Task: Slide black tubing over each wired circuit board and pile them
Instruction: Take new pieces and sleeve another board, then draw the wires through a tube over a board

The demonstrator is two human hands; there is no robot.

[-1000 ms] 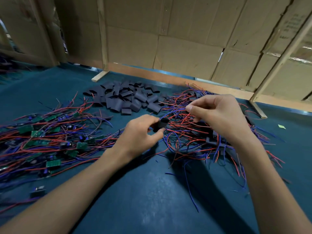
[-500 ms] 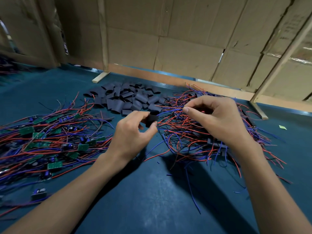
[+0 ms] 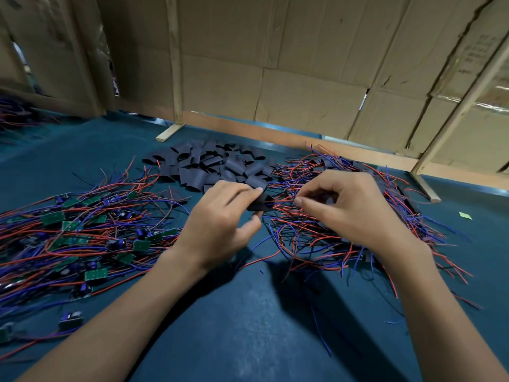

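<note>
Observed at the desk (image 3: 248,312), covered in blue-green cloth: the sleeving step is in hand. The left hand (image 3: 220,224) pinches one piece of black tubing (image 3: 260,204) between thumb and fingertips, holding it just above the desk surface at centre. The right hand (image 3: 349,208) has its fingers curled and pinches a bundle of red and blue wires (image 3: 283,201) at the tubing's right-hand mouth. The wires appear to be entering or passing through the tubing; the circuit board on this lead is not visible, hidden by the hand or the sleeve.

Stock noted: loose cut tubing pieces (image 3: 209,166) heaped at the far centre; unsleeved wired boards (image 3: 91,238), green boards showing, spread at the left; a tangle of wired units (image 3: 344,238) at the right, beneath and around the right hand, with dark sleeves showing among them. This I judge to be the finished pile.

Judgement: the task is mid-run, with many bare boards remaining at the left. The next move calls for drawing the wires through while the left hand keeps the tubing mouth open, until the sleeve covers the board, then setting the unit on the right-hand pile.
</note>
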